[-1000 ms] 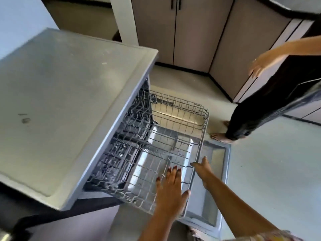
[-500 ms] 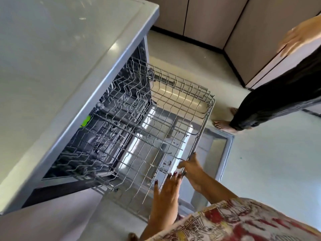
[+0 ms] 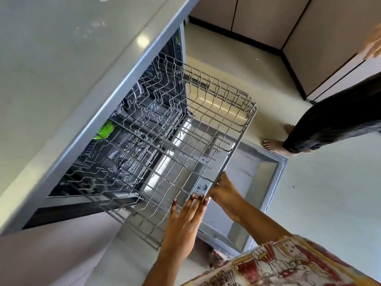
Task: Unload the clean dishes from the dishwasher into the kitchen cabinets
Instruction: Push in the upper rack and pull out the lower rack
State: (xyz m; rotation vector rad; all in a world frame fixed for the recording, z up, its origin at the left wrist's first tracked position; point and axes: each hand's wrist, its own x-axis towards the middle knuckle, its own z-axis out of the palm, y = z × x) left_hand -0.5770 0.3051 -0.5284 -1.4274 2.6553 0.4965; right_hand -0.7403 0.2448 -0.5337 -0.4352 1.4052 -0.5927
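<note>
Grey wire rack (image 3: 185, 141) standing well out of the dishwasher (image 3: 181, 48), front rim right at the fingertips. Left hand (image 3: 183, 219) flat, fingers (image 3: 193, 205) straight and spread, released, tips touching the rack's front edge. Right hand (image 3: 224, 195) just beside the left fingertips, thumb up along the front rail, remaining fingers curled under it, grasping the rack. Open dishwasher door (image 3: 268, 182) lying flat directly beneath both hands. Green item (image 3: 105, 130) far beyond the fingertips, deep inside the machine under the bench (image 3: 61, 58); too dim to identify. Second person's bare foot (image 3: 273, 144) on the floor (image 3: 329, 203) past the door, beyond the right fingers. Cabinets (image 3: 268, 17) farther off, doors closed.
</note>
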